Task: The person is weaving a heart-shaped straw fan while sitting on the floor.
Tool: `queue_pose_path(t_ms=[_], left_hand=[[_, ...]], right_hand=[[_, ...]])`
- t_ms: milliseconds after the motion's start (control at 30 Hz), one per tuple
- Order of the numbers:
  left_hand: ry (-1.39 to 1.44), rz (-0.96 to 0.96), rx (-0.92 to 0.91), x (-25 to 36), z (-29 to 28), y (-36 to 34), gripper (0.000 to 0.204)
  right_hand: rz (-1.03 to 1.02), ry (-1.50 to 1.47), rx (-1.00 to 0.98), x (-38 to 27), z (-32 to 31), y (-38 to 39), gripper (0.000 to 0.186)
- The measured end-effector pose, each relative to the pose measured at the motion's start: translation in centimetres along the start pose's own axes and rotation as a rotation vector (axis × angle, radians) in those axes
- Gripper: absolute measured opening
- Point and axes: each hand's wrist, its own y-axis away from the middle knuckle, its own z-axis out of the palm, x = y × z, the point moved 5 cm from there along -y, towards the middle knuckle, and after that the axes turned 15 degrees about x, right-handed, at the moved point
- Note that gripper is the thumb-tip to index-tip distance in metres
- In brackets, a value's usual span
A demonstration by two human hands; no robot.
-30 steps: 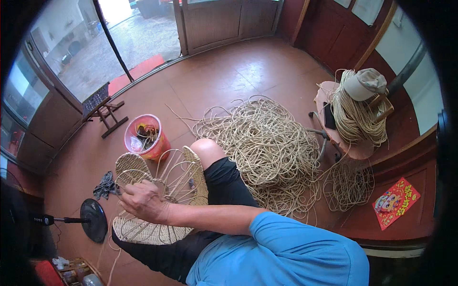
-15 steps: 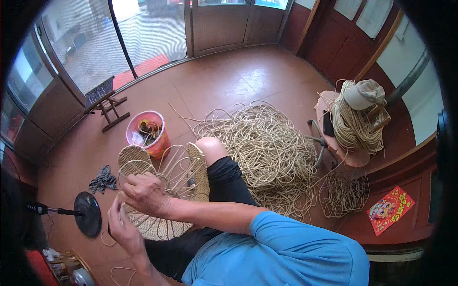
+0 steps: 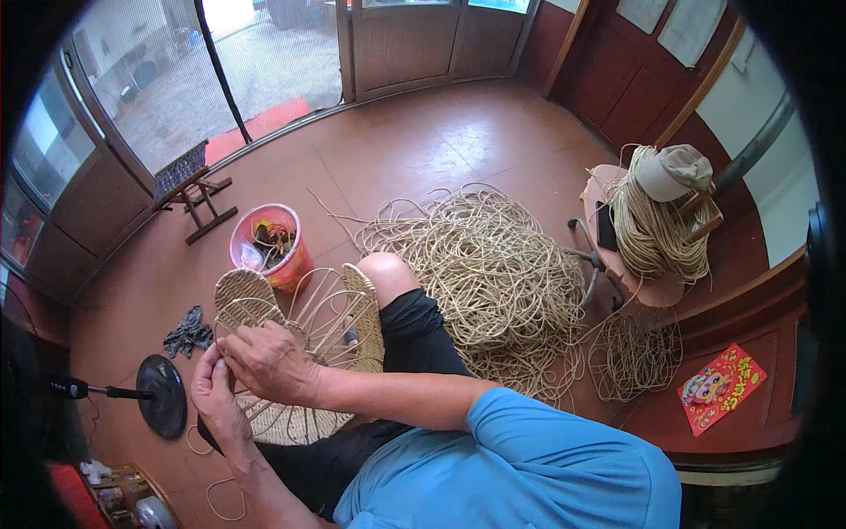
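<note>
On my lap rests a half-woven piece of tan straw cord, with a rounded woven panel [image 3: 249, 293] on the left, a long woven panel [image 3: 364, 339] against my right knee, and a woven lower part [image 3: 291, 421] under my arms. Loose loops of cord [image 3: 330, 300] arch between the panels. My right hand [image 3: 275, 363] is closed on a cord at the base of the left panel. Close beside it, my left hand [image 3: 220, 397] pinches the same area, thumb against fingers, apparently on a cord; the exact grip is partly hidden.
A big heap of loose cord [image 3: 493, 282] lies right of my knee. A pink bucket [image 3: 304, 264] stands ahead, with a grey rag [image 3: 188, 332] and a black round stand base [image 3: 161, 397] to the left. A stool [image 3: 652, 286] at right bears coiled cord [image 3: 648, 225] and a cap [image 3: 674, 174].
My left hand has risen to meet the right, and its fingers have closed into a pinch. My right hand has shifted only slightly.
</note>
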Motion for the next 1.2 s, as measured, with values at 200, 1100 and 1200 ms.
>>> queue_pose_path(t_ms=[200,1100,1200], left_hand=[[0.056,0.074,0.029,1.1,2.1,0.9,0.041],[-0.062,0.229,0.306,1.4,2.9,5.6,0.018],[-0.197,0.266,0.389,1.0,2.1,5.3,0.011]], right_hand=[[0.037,-0.038,0.042,0.6,-0.7,0.0,0.015],[0.209,-0.267,-0.637,-3.1,-9.6,-0.6,0.022],[0.268,-0.334,-0.682,-2.0,-13.1,-0.2,0.023]])
